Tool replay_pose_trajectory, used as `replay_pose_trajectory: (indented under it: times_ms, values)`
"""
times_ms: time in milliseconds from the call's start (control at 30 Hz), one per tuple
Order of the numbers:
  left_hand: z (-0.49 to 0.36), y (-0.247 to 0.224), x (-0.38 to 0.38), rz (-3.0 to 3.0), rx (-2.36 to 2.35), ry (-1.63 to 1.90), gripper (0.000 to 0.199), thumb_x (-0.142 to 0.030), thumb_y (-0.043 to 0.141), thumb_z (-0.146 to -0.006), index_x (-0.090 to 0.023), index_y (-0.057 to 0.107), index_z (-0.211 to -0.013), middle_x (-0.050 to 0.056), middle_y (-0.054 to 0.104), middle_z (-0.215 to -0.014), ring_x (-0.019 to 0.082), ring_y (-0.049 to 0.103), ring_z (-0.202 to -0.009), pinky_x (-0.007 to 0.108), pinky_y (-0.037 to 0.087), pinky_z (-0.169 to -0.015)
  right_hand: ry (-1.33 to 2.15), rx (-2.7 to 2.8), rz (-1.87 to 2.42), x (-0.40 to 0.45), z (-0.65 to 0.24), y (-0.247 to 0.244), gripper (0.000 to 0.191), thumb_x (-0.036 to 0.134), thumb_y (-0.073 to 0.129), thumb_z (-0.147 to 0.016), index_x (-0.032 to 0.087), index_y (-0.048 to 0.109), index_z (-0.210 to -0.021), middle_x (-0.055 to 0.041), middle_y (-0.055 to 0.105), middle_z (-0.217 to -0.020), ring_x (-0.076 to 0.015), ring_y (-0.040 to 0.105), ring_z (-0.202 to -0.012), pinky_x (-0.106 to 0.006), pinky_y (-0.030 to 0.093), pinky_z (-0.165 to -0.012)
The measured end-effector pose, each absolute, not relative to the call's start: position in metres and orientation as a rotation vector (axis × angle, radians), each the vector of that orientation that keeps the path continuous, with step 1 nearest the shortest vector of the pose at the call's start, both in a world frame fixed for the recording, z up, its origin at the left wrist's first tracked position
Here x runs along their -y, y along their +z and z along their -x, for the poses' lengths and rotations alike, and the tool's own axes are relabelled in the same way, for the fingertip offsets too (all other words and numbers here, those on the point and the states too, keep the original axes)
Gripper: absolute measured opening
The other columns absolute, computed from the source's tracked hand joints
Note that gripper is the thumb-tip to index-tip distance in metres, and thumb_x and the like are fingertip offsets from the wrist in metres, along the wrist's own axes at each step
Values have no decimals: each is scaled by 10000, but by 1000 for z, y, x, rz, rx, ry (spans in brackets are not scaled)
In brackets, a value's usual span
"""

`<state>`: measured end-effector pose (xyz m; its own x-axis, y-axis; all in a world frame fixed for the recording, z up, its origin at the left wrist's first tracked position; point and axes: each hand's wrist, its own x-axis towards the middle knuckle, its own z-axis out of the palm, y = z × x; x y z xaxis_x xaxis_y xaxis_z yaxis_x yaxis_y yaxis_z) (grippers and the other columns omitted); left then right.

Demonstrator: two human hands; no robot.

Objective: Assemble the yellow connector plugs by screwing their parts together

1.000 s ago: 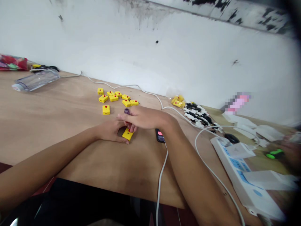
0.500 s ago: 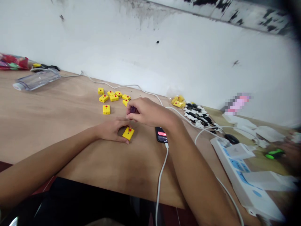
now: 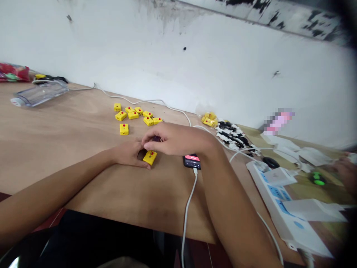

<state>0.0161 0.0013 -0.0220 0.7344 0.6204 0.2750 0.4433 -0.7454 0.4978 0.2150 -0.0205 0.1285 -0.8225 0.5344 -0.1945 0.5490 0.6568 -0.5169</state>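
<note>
My left hand [image 3: 129, 153] is closed on a small yellow block with a red button [image 3: 150, 158], holding it against the table between thumb and fingers. Directly above it, my right hand [image 3: 164, 138] is closed around the dark purple handle of a screwdriver [image 3: 157, 139]. Its thin shaft points down at the block's top; the tip is too small to make out. Most of the handle is hidden by my fingers. Behind my hands lie several similar yellow blocks [image 3: 133, 115], and a single one [image 3: 124, 129] sits closer to my left hand.
A phone [image 3: 192, 161] on a white cable lies beside my right forearm. Further right are black and white parts [image 3: 234, 136], a bag of yellow pieces [image 3: 209, 120] and a power strip [image 3: 290, 219] with plugs. A clear bottle [image 3: 41, 94] lies left. Another person's hand [image 3: 347, 173] shows at right.
My right hand has tilted and lowered over the block, hiding more of the screwdriver handle. Another yellow block behind it now shows. The left hand keeps its hold.
</note>
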Motion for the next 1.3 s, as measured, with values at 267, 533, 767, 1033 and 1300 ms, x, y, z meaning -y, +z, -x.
replay_pose_trajectory:
  times_ms: [267,533,767,1033,1300]
  values:
    - [-19,-17,-4,-2557,-769,547,589,-590,731,-776,-184,619,-1188,128,661,-1191,324,598,-1162,466,478,-990,-386,-2691,-1416,26,-208,130,226,240,436,-952,181,572,-782,-66,628,-758,-159,477,-620,-311,278,-585]
    - [-20,-11,0,-2563,-756,548,545,-577,732,-783,-182,610,-1138,121,642,-1194,301,608,-1101,432,490,-955,-430,-2856,-1290,21,-218,129,98,188,523,-869,199,618,-892,-53,677,-892,-158,559,-754,-274,331,-654]
    - [-18,-15,-2,-2540,-790,530,598,-577,729,-783,-173,592,-1201,145,618,-1284,326,589,-1168,459,481,-985,-432,-2883,-1232,27,-219,136,112,127,556,-820,177,656,-814,-37,671,-798,-131,539,-680,-270,321,-629]
    - [-20,-13,-2,-2540,-774,513,554,-582,722,-790,-188,595,-1159,108,641,-1218,311,587,-1148,444,465,-990,-221,-2704,-1448,30,-206,133,282,215,457,-945,161,600,-708,-73,608,-705,-124,424,-555,-302,263,-568]
    - [-20,-13,-2,-2513,-784,507,561,-580,723,-787,-185,598,-1166,110,637,-1183,296,587,-1107,420,465,-954,-343,-2746,-1413,29,-215,132,99,148,529,-860,190,617,-880,-66,653,-843,-140,492,-615,-299,281,-594]
